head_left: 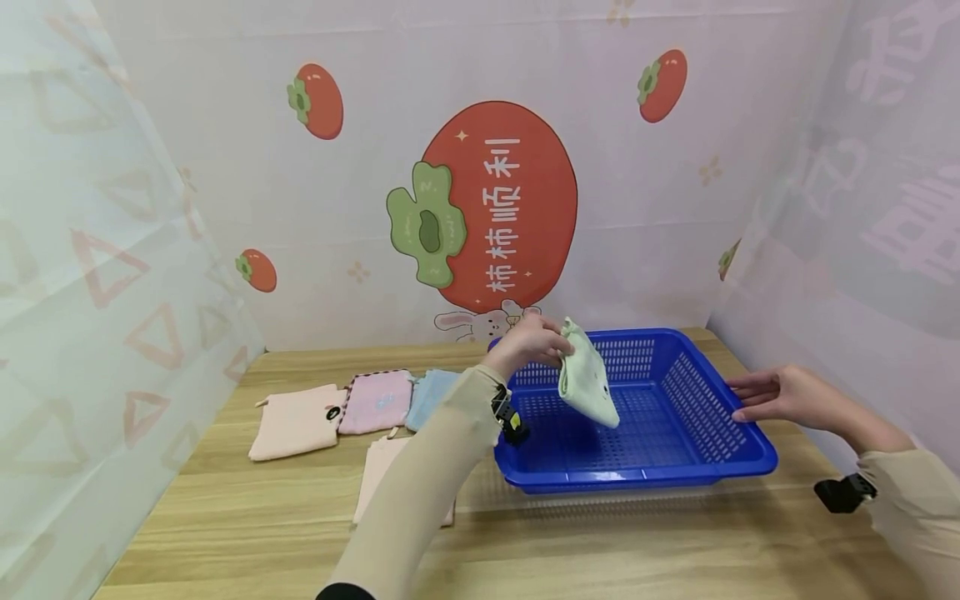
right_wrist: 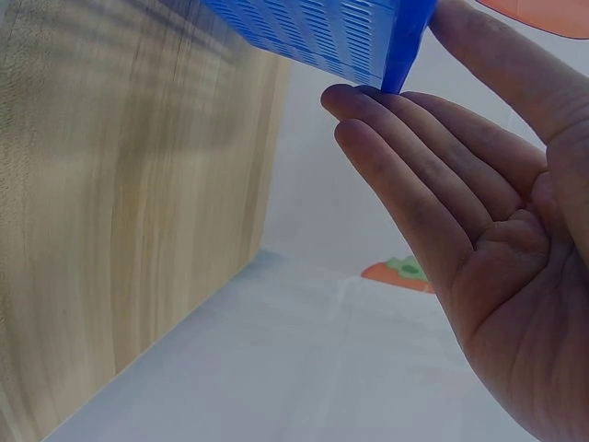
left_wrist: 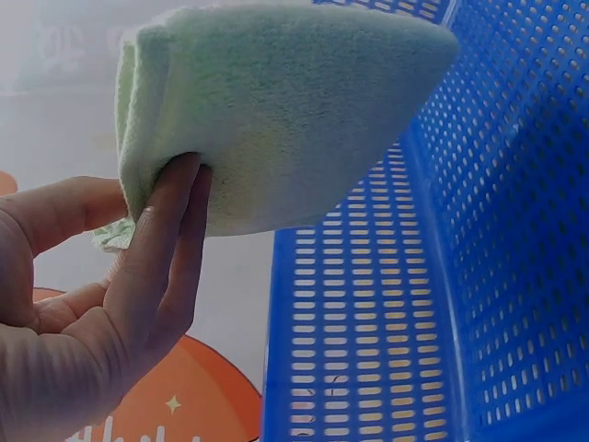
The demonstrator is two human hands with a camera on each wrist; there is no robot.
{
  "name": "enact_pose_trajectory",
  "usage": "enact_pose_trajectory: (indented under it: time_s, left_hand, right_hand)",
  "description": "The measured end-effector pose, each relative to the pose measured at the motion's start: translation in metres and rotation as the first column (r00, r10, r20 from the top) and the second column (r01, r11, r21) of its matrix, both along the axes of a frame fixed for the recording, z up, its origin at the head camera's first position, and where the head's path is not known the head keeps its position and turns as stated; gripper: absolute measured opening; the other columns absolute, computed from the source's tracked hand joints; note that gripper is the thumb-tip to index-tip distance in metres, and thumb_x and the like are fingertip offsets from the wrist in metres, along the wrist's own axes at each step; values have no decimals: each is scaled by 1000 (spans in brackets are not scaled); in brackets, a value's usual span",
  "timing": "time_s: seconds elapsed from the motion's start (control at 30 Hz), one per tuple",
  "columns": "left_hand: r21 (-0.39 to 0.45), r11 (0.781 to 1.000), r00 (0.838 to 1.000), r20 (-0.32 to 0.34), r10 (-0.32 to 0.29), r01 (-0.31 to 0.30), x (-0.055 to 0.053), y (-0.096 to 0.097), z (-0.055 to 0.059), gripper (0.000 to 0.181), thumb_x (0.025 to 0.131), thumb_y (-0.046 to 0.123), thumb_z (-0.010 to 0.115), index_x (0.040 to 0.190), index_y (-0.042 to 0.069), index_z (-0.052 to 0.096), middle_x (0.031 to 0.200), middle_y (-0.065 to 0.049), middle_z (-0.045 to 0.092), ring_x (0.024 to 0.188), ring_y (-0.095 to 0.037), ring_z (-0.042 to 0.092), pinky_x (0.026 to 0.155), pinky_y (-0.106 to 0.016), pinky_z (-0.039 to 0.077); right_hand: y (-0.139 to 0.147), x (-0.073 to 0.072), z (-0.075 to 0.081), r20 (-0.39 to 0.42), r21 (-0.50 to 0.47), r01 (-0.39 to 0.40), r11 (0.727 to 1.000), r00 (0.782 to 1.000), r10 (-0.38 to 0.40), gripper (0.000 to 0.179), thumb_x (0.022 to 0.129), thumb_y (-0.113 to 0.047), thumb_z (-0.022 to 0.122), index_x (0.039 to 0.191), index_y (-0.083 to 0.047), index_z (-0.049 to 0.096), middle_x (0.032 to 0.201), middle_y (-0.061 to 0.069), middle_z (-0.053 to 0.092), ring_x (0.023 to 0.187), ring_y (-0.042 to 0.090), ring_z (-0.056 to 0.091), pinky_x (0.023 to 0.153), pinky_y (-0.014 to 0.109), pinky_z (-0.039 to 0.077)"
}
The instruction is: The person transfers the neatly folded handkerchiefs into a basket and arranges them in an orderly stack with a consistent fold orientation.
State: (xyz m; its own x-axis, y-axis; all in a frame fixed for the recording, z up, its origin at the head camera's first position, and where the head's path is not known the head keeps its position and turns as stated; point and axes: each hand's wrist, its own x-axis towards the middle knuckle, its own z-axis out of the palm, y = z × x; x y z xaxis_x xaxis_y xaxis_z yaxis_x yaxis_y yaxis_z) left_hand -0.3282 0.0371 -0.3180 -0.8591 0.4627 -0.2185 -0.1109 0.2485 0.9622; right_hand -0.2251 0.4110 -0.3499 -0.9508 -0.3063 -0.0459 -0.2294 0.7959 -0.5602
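Note:
A folded pale green towel (head_left: 590, 379) hangs over the inside of a blue plastic basket (head_left: 555, 478). My left hand (head_left: 529, 343) pinches this towel by its folded edge, thumb on one side and fingers on the other, as the left wrist view shows with the towel (left_wrist: 285, 120) close up. At the basket's right side, my right hand (head_left: 787, 400) holds the rim, its thumb over the top. From the right wrist view, the long fingers (right_wrist: 414, 184) lie nearly straight beneath the basket's rim.
Left of the basket, several small towels lie on the wooden table (head_left: 187, 517): a peach one (head_left: 296, 423), a pink one (head_left: 375, 404), a blue one (head_left: 431, 392) and a pale pink one (head_left: 378, 467), partly hidden by my left sleeve. Printed cloth walls (head_left: 360, 208) enclose the table.

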Motion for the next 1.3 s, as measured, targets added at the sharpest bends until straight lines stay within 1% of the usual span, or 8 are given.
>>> enact_pose_trajectory:
  time_s: [0.3, 0.47, 0.63, 0.87, 0.93, 1.03, 1.1, 1.3]
  left_hand:
    - [-10, 1000, 1000, 24, -13, 13, 1, 13, -6, 22, 82, -6, 65, 105, -8, 64, 97, -17, 67, 84, -25, 69, 85, -42, 55]
    - [-25, 1000, 1000, 10, -14, 14, 2, 21, -11, 19, 81, -8, 65, 100, -10, 64, 92, -17, 67, 84, -29, 69, 86, -45, 53]
    - [-51, 999, 1000, -2, -6, 6, 2, 26, -18, 12, 81, -7, 67, 92, -8, 65, 87, -15, 65, 80, -27, 69, 83, -43, 55]
    - [-21, 1000, 1000, 25, 17, -16, 3, 32, -22, 22, 81, -8, 65, 103, -11, 61, 93, -17, 63, 89, -32, 68, 85, -44, 54]
    - [-28, 999, 999, 32, 22, -21, 4, 34, -23, 18, 81, -9, 65, 98, -10, 61, 90, -16, 63, 86, -31, 68, 87, -45, 53]
    - [-65, 998, 999, 41, 24, -21, 6, 36, -24, 7, 80, -9, 65, 84, -5, 60, 82, -13, 61, 76, -27, 66, 87, -46, 53]
    - [-86, 996, 998, 51, 27, -22, 7, 37, -25, 11, 80, -10, 65, 77, -2, 58, 78, -10, 59, 71, -24, 64, 88, -46, 53]
    - [-113, 993, 998, 53, 29, -23, 12, 39, -25, 10, 80, -9, 66, 75, -2, 60, 76, -9, 60, 68, -22, 63, 85, -43, 55]
  right_hand:
    - [1, -1, -1, -6, -1, -8, 1000, 1000, 8, 60, 82, -26, 74, 125, 11, 54, 115, 27, 63, 86, 1, 68, 69, 21, 55]
    - [1, -2, 0, -2, 3, -8, 1000, 1000, 8, 60, 82, -26, 73, 126, 11, 54, 115, 26, 63, 86, 1, 68, 69, 21, 55]
    - [0, -1, -1, 4, 1, -7, 1000, 1000, 7, 61, 82, -26, 73, 126, 11, 54, 115, 26, 64, 86, 2, 68, 69, 21, 55]
    - [0, -1, 0, -5, -7, -13, 1000, 1000, 13, 60, 82, -25, 73, 125, 12, 54, 116, 28, 62, 86, 1, 68, 69, 22, 56]
    - [0, -1, 0, -5, -7, -16, 1000, 1000, 16, 60, 83, -25, 73, 125, 12, 54, 116, 28, 62, 86, 1, 68, 69, 22, 56]
    - [1, -1, -1, -4, -5, -20, 1000, 1000, 20, 59, 83, -25, 73, 125, 11, 54, 116, 28, 63, 87, 1, 68, 70, 21, 56]
    - [2, -2, -1, -4, -2, -23, 1000, 1000, 23, 59, 83, -25, 72, 125, 11, 54, 116, 27, 63, 87, 1, 67, 70, 21, 55]
    - [0, 0, 2, -7, -5, -30, 1000, 1000, 30, 58, 83, -24, 72, 124, 12, 54, 114, 29, 62, 86, 0, 67, 69, 22, 56]
